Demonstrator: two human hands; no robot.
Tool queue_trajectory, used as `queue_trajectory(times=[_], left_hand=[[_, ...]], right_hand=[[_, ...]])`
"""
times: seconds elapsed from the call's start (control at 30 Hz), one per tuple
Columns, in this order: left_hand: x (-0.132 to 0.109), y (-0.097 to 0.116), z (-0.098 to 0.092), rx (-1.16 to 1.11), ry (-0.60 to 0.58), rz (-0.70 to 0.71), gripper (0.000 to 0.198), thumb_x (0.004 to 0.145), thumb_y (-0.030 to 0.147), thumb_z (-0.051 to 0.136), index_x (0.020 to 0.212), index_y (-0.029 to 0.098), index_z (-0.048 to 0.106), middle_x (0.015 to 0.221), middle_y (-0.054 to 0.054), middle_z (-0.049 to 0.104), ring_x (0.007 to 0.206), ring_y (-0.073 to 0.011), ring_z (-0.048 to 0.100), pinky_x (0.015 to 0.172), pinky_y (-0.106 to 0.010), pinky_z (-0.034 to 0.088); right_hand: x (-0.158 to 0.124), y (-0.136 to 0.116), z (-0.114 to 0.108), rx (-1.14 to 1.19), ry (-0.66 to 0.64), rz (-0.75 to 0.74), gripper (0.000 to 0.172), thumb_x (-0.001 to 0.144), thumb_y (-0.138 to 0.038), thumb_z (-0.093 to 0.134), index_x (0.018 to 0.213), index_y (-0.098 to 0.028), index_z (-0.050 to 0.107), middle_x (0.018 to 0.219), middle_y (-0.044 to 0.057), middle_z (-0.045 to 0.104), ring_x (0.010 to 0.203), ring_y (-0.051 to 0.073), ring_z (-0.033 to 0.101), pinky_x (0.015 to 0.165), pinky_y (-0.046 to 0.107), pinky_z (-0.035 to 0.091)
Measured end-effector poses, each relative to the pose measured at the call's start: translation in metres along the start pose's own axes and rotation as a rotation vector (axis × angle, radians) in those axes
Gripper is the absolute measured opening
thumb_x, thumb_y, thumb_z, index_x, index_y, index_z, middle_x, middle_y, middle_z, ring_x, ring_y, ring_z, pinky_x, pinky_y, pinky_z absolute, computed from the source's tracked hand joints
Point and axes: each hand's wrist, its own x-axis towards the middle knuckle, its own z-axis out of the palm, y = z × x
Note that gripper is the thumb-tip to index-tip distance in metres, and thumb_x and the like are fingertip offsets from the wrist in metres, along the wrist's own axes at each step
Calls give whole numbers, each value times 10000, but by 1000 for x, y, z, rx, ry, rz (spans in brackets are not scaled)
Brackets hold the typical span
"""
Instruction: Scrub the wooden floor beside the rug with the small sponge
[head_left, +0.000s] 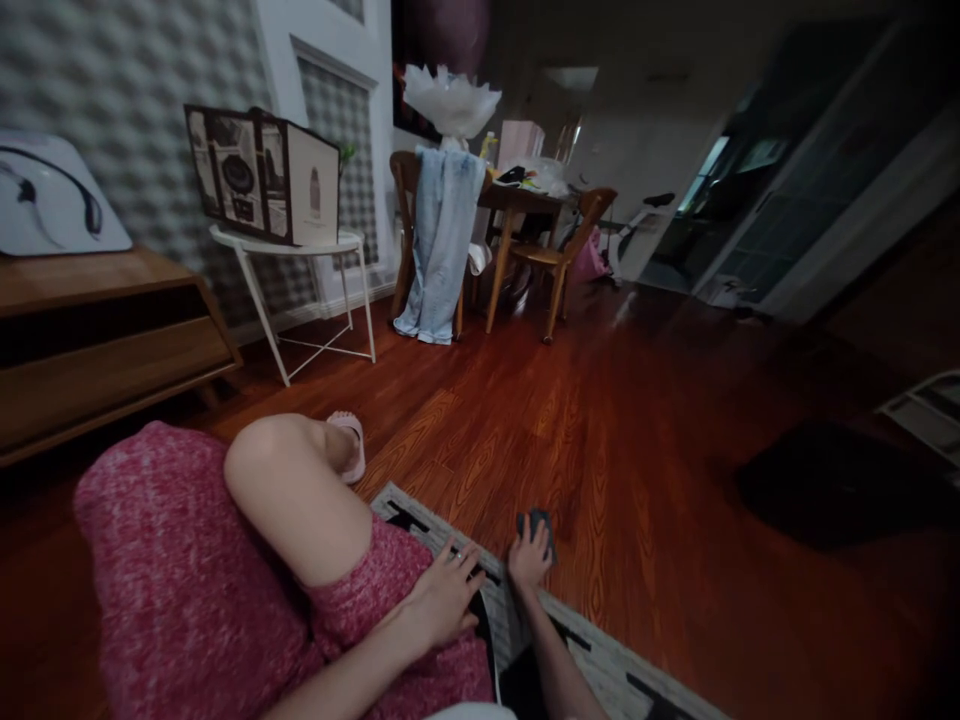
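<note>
I am seated, with my legs in pink knitted shorts [187,590] and one bare knee raised. My left hand [444,595] rests flat on my thigh, fingers spread, a ring on one finger, holding nothing. My right hand [529,558] reaches down to the edge of a patterned grey rug [600,650] and its fingers close over a small dark blue-grey object [537,524] lying where rug meets wood floor. What that object is I cannot make out. A pink slipper [349,440] shows on my foot beyond the knee.
A white round side table [300,245] carrying a printed paper bag [259,175] stands at the left wall, beside a low wooden cabinet [97,340]. Further back are a wooden dining table with chairs [525,230] and jeans [442,240] draped over one. A dark shape [825,485] lies at right.
</note>
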Motion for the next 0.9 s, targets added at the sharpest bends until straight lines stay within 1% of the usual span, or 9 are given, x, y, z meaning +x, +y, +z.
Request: queue_trajectory(times=[0.17,0.3,0.37,0.43,0.57,0.67,0.73,0.8,0.9], left_hand=[[0,1,-7,-12,-16,-17,623,944,527,568,1445,163,498,1546,-179,409,1471,-294,309,1213,-518,197],[1,1,-9,-38,-40,-28,631,951,526,555,1449,141,496,1555,-190,385,1476,-305,292,1224,-533,171],[1,1,-11,-39,-55,-31,639,958,528,541,1457,134,485,1562,-190,372,1482,-307,276,1230,-532,150],[0,1,-12,-34,-71,-33,638,962,524,536,1462,131,480,1566,-191,362,1486,-309,264,1230,-540,141],[0,1,-12,-32,-66,-34,635,955,526,550,1465,154,478,1566,-179,362,1478,-315,284,1219,-557,172],[1,1,-10,-19,-58,-32,621,952,520,562,1460,172,488,1565,-173,368,1475,-312,292,1216,-549,182],[2,2,-8,-17,-63,-27,616,945,514,573,1452,171,499,1557,-177,380,1474,-318,292,1210,-556,187],[4,2,-7,-22,-74,-26,626,935,510,587,1445,155,507,1549,-192,386,1471,-329,296,1205,-566,188],[5,2,-6,-21,-92,-36,633,926,517,596,1445,165,509,1549,-188,391,1466,-331,307,1207,-567,180]], right_hand=[[-10,-88,26,-9,-285,-297,580,941,-242,327,1509,-319,416,1626,63,302,1501,255,245,1162,543,233],[-1,-97,24,43,-366,-581,587,924,-200,367,1479,-371,449,1615,18,330,1489,206,278,1178,472,248],[17,-73,15,80,-366,-714,578,923,-200,373,1463,-382,470,1602,3,361,1474,181,307,1177,433,268],[41,-31,2,77,-321,-716,565,925,-194,353,1439,-371,506,1575,8,412,1450,170,349,1165,415,295],[75,90,-27,-14,-129,-354,539,943,-246,277,1387,-305,576,1521,57,478,1407,202,412,1112,443,369],[73,183,-51,-74,-39,-32,550,948,-331,255,1400,-272,563,1512,100,470,1391,241,432,1069,477,408],[61,226,-65,-96,42,154,560,937,-350,264,1416,-273,544,1498,129,476,1384,273,439,1038,517,422],[46,244,-73,-98,177,296,569,919,-336,293,1441,-274,512,1488,169,478,1378,319,440,1000,576,424],[32,224,-70,-74,416,464,609,892,-314,352,1494,-276,435,1519,217,425,1386,395,407,952,668,397]])
